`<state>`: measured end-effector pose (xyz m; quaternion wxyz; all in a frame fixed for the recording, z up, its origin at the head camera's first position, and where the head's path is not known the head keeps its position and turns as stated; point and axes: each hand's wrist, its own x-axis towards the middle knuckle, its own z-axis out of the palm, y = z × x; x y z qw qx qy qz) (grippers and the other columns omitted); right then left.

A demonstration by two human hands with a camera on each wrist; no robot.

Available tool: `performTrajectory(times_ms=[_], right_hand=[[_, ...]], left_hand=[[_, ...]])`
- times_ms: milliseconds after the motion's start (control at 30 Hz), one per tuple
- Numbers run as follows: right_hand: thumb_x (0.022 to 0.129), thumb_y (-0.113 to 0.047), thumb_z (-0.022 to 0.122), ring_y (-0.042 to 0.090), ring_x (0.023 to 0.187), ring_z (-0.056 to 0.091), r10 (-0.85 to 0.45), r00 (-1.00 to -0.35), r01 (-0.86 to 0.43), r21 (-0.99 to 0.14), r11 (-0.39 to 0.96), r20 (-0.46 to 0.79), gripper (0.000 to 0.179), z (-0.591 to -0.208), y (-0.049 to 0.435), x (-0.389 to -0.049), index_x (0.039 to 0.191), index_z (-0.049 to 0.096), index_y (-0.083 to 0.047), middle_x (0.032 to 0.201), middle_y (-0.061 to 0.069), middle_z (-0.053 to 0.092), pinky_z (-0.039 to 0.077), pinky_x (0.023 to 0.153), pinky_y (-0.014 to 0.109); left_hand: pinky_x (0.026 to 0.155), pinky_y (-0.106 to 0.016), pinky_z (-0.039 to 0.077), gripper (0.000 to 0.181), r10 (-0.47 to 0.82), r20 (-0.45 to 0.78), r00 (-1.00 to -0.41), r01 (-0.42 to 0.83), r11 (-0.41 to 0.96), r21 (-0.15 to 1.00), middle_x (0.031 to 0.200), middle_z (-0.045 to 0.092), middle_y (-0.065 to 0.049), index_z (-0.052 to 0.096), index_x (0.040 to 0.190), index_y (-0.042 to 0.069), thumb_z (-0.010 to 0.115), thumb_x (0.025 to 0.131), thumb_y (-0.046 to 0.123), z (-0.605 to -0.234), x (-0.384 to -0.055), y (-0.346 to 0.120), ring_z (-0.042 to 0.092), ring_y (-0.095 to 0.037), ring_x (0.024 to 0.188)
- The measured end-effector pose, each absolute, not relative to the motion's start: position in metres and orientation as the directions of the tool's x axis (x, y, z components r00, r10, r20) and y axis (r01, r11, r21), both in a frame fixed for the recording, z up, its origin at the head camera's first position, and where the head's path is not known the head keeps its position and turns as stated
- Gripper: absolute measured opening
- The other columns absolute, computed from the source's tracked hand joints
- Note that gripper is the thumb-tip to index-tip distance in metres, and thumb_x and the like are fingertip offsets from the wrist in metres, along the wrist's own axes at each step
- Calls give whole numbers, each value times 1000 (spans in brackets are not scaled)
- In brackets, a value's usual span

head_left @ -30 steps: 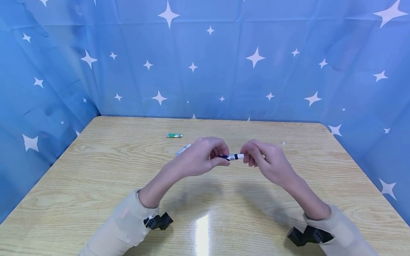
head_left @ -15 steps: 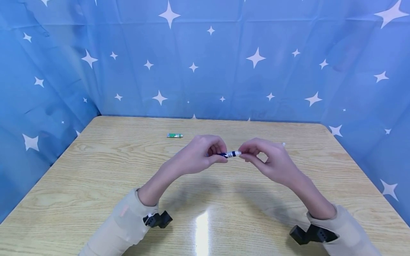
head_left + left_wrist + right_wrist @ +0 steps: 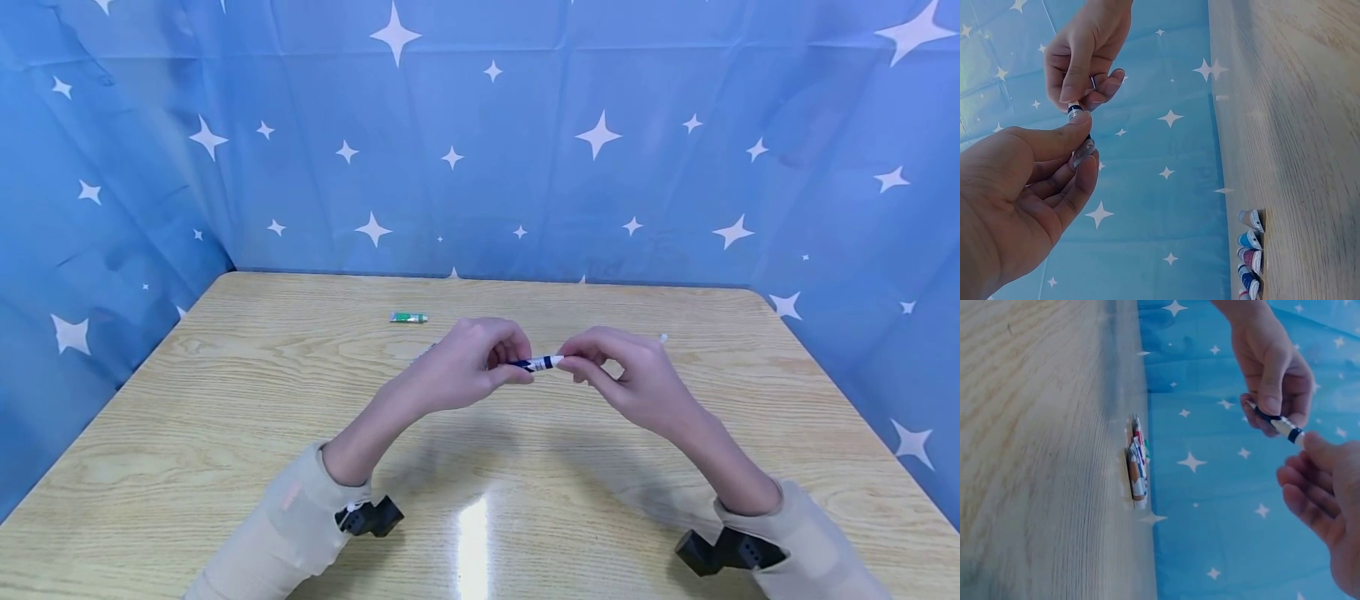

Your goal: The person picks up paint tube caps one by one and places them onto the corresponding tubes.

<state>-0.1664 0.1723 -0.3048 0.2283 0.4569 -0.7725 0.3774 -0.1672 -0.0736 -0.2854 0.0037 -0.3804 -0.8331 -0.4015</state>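
Above the table, my left hand [image 3: 476, 367] pinches a small dark-blue and white paint tube [image 3: 542, 363] by its body, between thumb and fingers. My right hand [image 3: 633, 375] pinches the white cap end of the same tube with thumb and index finger. Seen from the left wrist, the tube [image 3: 1074, 112] slants between both hands, its flat silvery tail [image 3: 1084, 153] at my left fingertips. The right wrist view shows the tube [image 3: 1282, 427] too; there the remaining right fingers hang loosely curled below it. My right fingertips cover most of the cap.
A green paint tube [image 3: 408, 317] lies toward the back of the wooden table [image 3: 225, 400]. Several more tubes [image 3: 1250, 256] lie in a row, mostly hidden behind my left hand in the head view. A small white piece [image 3: 663, 337] lies at the right. A blue star-patterned cloth [image 3: 480, 192] hangs behind.
My right hand has shifted its fingers from curled around the cap to a thumb-and-index pinch at its tip. Both hands have moved slightly left with the tube.
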Motion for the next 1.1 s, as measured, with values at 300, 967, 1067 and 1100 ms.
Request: performTrajectory(times_ms=[300, 967, 1067, 1100], right_hand=[[92, 1, 71, 4, 61, 57, -531, -487, -873, -380, 305, 694, 12, -307, 172, -166, 93, 72, -11, 77, -10, 64, 41, 52, 15], [90, -4, 76, 4, 64, 61, -560, -491, -870, -414, 269, 667, 23, -303, 177, -166, 111, 68, -8, 88, -3, 70, 47, 56, 17], [95, -15, 73, 5, 65, 62, -580, -457, -887, -397, 238, 675, 19, -302, 177, -168, 111, 69, -7, 92, -1, 71, 47, 56, 17], [96, -19, 71, 5, 65, 63, -583, -442, -894, -383, 231, 682, 18, -303, 177, -169, 110, 69, -7, 92, -1, 72, 47, 57, 16]], left_hand=[[63, -22, 51, 11, 637, 339, -692, 664, 377, 646, 81, 64, 4, 66, 93, 8, 77, 90, 8, -286, -166, -73, 59, -6, 69], [62, -22, 49, 10, 633, 321, -704, 646, 385, 659, 81, 64, 3, 66, 94, 7, 75, 91, 8, -285, -168, -73, 58, -8, 69], [62, -22, 49, 9, 631, 322, -706, 646, 388, 657, 81, 64, 3, 66, 94, 7, 75, 92, 8, -286, -168, -74, 58, -8, 69], [62, -22, 49, 9, 630, 323, -707, 646, 388, 657, 81, 64, 3, 66, 94, 7, 75, 92, 8, -286, -168, -74, 58, -8, 69]])
